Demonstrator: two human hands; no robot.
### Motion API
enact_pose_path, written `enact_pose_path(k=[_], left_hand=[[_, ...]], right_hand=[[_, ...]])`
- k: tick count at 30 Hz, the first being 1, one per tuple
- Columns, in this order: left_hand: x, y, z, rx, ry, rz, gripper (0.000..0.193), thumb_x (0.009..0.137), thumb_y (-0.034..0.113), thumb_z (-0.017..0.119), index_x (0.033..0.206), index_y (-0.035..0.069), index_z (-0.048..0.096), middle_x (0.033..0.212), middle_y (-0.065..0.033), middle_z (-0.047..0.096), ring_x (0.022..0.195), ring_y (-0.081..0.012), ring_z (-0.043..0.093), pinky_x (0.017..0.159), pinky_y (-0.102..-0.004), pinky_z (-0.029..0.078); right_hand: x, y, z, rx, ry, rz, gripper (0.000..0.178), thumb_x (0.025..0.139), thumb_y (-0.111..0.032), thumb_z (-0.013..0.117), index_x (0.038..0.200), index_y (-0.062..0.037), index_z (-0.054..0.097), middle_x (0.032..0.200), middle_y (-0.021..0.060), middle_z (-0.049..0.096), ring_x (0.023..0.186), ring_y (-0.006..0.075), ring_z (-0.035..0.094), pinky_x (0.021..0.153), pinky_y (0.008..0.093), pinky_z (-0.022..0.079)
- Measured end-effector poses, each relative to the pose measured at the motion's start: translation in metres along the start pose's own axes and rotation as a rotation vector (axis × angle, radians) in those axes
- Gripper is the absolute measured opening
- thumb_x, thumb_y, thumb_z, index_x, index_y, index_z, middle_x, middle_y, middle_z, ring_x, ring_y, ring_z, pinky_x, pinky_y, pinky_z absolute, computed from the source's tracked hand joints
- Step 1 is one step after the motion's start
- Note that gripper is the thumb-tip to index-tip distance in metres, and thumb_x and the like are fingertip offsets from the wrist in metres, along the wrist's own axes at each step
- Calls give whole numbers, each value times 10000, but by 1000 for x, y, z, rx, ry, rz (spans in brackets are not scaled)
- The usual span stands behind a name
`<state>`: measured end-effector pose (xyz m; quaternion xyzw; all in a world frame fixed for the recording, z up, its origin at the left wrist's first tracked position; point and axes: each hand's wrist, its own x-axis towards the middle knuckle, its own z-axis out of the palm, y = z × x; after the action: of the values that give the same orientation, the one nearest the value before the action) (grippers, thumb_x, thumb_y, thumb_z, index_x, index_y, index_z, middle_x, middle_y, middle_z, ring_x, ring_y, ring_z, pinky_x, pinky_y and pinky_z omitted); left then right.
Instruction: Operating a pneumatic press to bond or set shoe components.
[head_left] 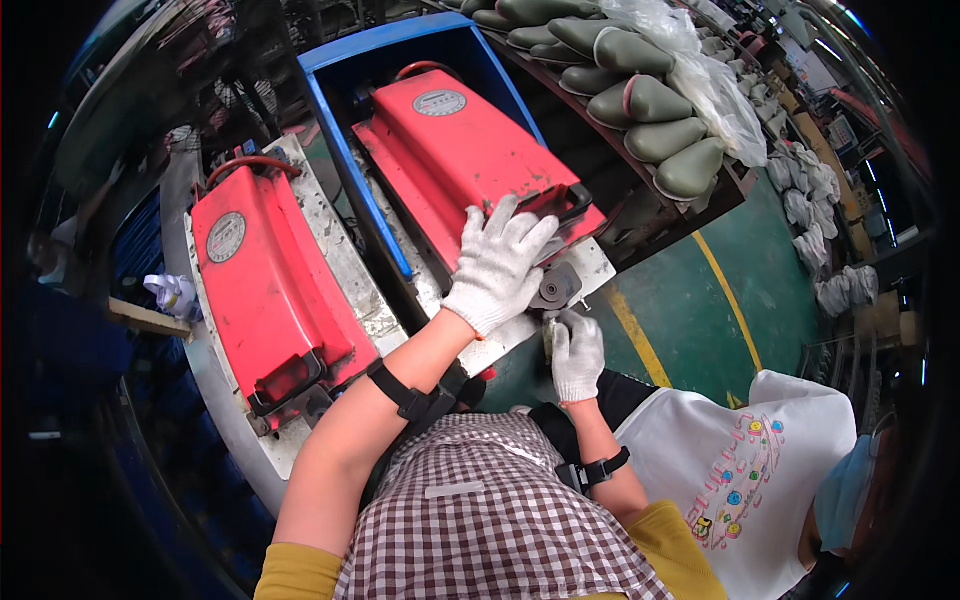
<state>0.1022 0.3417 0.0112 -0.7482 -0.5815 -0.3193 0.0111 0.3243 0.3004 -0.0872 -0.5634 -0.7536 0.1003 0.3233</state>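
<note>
My left hand [500, 265], in a white knitted glove, rests on the near end of a red machine cover [460, 135] with its fingers spread. Beside those fingers, a black handle [572, 203] is fixed to the cover's near edge. A grey round metal fitting [556, 289] sits just below that end, close to both hands. My right hand [577, 358], gloved too, is closed just below the fitting. Something small and yellowish shows at its left edge, mostly hidden by the fingers.
A second red cover [255, 270] stands on a metal base to the left. Around the first runs a blue frame [345, 170]. Dark green shoe-shaped pieces [650, 105] lie stacked on a rack at the upper right. A person in a white shirt [735, 460] is close at my right.
</note>
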Motion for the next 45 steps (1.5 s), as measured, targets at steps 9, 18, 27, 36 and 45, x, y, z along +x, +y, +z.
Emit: enact_pose_path(k=[9,18,27,36,45], left_hand=[[52,-1,-106,62,86,-148,526,841,265,796,1337,175,648,1626,-273,341,1289,-470,599,974,-475,582],[111,-36,-188,7,438,77,301,958,319,667,1098,57,716,1071,-162,700,1021,-350,697,885,-416,548],[30,-65,-138,-316,594,-258,859,1033,498,630,1616,-27,279,1553,-246,476,1407,-373,524,1166,-440,426],[-132,-23,-67,-1649,168,-889,871,1066,585,523,1656,34,196,1675,-142,341,1514,-279,394,1242,-499,324],[-194,-24,-95,-1837,371,-969,599,937,219,637,1474,-10,503,1406,-178,635,1262,-311,661,1124,-491,530]], right_hand=[[135,-67,76,67,-206,-52,544,850,-266,760,1335,-57,627,1347,243,600,1224,428,580,1062,502,485],[199,-81,144,-377,-423,-132,822,848,-515,785,1577,-320,459,1462,235,545,1239,417,613,1017,505,526],[155,-75,73,971,-704,676,678,1017,-475,634,1541,-64,506,1271,95,731,1017,226,752,750,394,621],[31,-112,24,1694,-798,944,767,1065,-671,404,1551,-84,496,1515,114,594,1367,266,589,1158,456,475],[-15,-167,13,1472,-837,594,658,1146,-518,322,1599,-48,403,1567,95,531,1411,223,532,1197,382,410]])
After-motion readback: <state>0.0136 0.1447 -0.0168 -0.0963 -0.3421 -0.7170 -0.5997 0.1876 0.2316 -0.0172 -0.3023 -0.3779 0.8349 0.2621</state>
